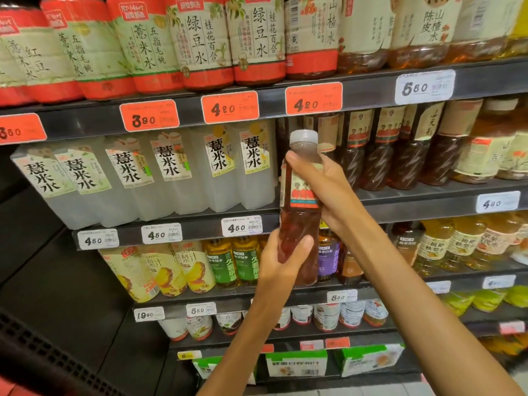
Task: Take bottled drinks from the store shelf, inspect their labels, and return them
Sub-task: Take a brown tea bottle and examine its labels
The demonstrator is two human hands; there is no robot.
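A dark reddish-brown bottled drink (pixel 300 195) with a pale cap and a label showing figures in red is held upright in front of the shelves. My right hand (pixel 328 192) grips its upper half around the label. My left hand (pixel 283 258) wraps around its lower part, thumb on the front. Matching bottles (pixel 380 155) of the same drink stand in a row on the second shelf, just right of the held one.
Cloudy white bottles (pixel 168 175) fill the second shelf at left. Red-labelled large bottles (pixel 200 41) line the top shelf. Juice and tea bottles (pixel 228 264) stand on the third shelf, cans and cartons below. Price tags (pixel 230 107) run along each shelf edge.
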